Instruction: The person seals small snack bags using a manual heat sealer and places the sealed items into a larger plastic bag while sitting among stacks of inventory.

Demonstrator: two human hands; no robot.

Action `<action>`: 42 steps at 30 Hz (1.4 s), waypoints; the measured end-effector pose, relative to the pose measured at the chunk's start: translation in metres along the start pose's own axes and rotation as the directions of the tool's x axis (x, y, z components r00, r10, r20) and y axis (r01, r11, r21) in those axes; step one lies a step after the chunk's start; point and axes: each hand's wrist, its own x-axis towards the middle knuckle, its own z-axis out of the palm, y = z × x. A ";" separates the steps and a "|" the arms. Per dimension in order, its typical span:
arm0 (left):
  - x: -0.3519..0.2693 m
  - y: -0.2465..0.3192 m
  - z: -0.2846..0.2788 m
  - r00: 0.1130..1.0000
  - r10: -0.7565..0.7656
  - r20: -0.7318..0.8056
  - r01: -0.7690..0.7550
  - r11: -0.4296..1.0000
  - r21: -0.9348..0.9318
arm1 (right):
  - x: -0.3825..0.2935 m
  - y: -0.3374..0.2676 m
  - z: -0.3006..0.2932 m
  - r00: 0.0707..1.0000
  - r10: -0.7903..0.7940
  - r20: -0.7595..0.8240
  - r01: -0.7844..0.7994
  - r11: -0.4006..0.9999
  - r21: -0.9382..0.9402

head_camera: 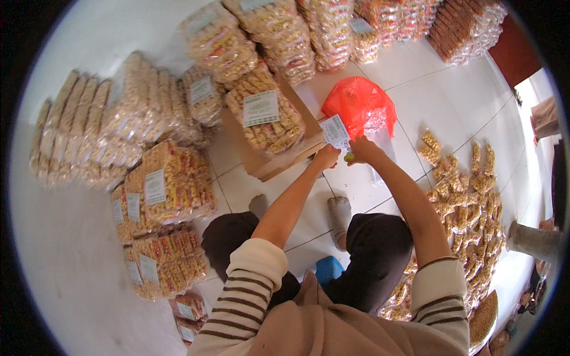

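Observation:
My left hand (328,156) is closed at the lower left edge of a printed paper label (335,130), right of the cardboard box. My right hand (363,150) is at the label's lower right, its fingers curled over a small yellow-green object (348,157) that I cannot identify. Behind my hands a red plastic bag (359,104) lies on the tiles, and a clear plastic sheet or bag (383,144) lies partly under my right hand. A clear-wrapped, labelled pack of snacks (265,118) rests on the cardboard box (256,167).
Stacked snack packs (169,182) stand at the left and along the back. Small wrapped snacks (467,213) cover the floor at the right. A darker brown stack (465,31) is at the back right. A blue object (328,269) lies between my legs. Part of another person (545,118) shows at the right edge.

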 end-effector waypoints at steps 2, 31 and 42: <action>0.018 -0.024 0.012 1.000 0.021 -0.014 -0.022 0.999 -0.036 | 0.008 0.004 0.028 0.994 -0.035 -0.106 0.035 0.999 0.004; -0.121 -0.036 -0.016 0.581 0.599 -0.551 -0.542 0.790 0.287 | -0.027 -0.064 0.012 0.751 -0.156 -0.641 0.398 0.882 0.251; -0.146 -0.068 -0.090 0.324 0.754 -0.572 -0.133 0.634 0.761 | -0.004 -0.125 -0.017 0.659 -0.353 -0.664 0.356 0.924 -0.139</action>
